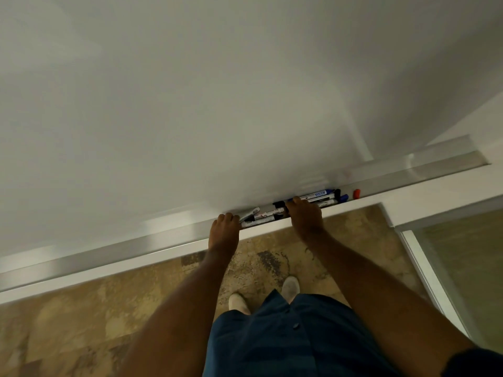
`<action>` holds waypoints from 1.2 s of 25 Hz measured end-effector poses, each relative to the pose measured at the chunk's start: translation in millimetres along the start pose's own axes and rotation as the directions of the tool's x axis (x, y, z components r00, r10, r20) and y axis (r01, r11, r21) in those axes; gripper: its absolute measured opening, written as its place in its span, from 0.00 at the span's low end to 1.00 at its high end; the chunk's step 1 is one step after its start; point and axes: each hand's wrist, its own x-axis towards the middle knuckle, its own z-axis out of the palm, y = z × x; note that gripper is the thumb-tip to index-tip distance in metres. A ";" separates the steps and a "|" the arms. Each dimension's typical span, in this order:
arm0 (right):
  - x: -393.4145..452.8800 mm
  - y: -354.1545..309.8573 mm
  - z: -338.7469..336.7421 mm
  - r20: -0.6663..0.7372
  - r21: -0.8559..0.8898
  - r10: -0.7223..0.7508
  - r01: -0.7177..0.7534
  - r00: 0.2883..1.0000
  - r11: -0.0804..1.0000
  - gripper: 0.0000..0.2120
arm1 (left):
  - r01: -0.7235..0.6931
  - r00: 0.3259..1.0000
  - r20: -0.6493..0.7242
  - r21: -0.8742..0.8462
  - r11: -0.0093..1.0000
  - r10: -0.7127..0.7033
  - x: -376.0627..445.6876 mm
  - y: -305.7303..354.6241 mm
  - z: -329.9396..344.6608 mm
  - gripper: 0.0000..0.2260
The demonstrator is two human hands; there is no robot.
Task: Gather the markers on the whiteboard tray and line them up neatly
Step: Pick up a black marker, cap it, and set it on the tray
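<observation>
Several white-barrelled markers lie bunched in the whiteboard tray (pixel 114 261), which runs slanting under the whiteboard (pixel 217 91). The left bunch of markers (pixel 261 215) has black caps; the right bunch of markers (pixel 317 195) has blue and black caps. A small red cap (pixel 356 193) stands apart at the right. My left hand (pixel 223 229) curls over the tray's front lip, its fingers touching the left end of the left bunch. My right hand (pixel 304 213) reaches into the tray between the two bunches, fingers bent over the markers and hiding their middles. Whether either hand grips a marker is hidden.
Below the tray is a mottled brown floor (pixel 81 322) with my two pale shoes (pixel 290 285) on it. A glass panel with a white frame (pixel 424 268) stands at the right. The tray's right end (pixel 462 156) stops near the wall corner.
</observation>
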 end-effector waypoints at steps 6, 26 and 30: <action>6.0 3.2 -2.5 0.005 -0.021 -0.035 0.035 0.999 0.999 0.13 | -0.034 0.999 0.001 0.049 0.998 0.034 11.0 0.3 -2.1 0.13; -70.9 -29.2 -25.0 0.354 0.905 0.189 -0.284 0.916 -0.317 0.08 | 0.167 0.916 0.314 -0.865 -0.474 -0.250 -49.1 33.3 -24.6 0.13; -76.8 -40.2 -32.1 0.327 0.925 0.164 -0.280 0.931 -0.257 0.09 | 0.151 0.910 0.365 -0.731 -0.665 -0.195 -55.6 34.9 -33.2 0.07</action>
